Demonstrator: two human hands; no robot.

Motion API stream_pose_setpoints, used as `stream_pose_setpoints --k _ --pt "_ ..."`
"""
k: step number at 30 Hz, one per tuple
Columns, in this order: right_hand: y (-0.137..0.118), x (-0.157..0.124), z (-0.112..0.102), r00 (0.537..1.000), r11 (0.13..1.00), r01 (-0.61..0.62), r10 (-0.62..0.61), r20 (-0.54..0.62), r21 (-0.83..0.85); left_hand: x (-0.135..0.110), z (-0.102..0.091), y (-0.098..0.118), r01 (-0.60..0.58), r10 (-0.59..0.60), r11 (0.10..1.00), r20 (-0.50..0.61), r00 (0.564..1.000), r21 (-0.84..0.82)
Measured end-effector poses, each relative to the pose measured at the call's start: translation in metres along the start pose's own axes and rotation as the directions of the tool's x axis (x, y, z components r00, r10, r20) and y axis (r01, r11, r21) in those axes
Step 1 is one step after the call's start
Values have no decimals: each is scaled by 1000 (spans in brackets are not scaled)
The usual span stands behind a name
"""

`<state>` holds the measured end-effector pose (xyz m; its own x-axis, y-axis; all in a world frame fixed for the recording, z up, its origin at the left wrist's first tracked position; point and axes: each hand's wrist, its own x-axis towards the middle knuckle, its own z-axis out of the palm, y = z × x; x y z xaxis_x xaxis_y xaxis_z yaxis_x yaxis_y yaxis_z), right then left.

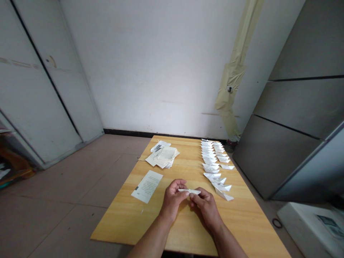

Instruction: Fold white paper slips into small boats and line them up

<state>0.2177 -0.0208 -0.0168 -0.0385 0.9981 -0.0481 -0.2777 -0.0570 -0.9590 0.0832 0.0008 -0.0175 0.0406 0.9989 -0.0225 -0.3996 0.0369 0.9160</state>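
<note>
Left hand (173,200) and right hand (205,209) pinch a paper boat (189,191) over the wooden surface (120,222), tiled floor (67,172) beyond its left edge.

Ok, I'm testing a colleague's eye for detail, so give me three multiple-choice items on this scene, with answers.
1. Where does the printed sheet lie?
A) On the floor
B) On the table, left of the left hand
C) Under the right hand

2. What colour is the table?
A) Yellowish wood
B) Black
C) Green

3. What state is the folded paper in?
A) Flat on the table
B) Under the printed sheet
C) Held between both hands

Answers:
1. B: it lies on the tabletop, apart from the hands.
2. A: yellowish wood grain shows.
3. C: fingers of the right hand and left hand grip it above the table.
</note>
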Motion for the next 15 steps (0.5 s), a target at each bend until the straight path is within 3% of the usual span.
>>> stream_pose_setpoints --k 7,11,15 --pt "-1 -2 -5 1000 999 -22 22 -13 29 -1 -2 11 26 -55 981 151 987 190" --pt "2 -1 -7 1000 999 -8 8 -8 37 -1 -3 11 60 -95 983 199 975 175" --pt "3 -1 -8 999 1000 11 -11 -31 16 -1 -6 9 69 -88 991 172 981 116"
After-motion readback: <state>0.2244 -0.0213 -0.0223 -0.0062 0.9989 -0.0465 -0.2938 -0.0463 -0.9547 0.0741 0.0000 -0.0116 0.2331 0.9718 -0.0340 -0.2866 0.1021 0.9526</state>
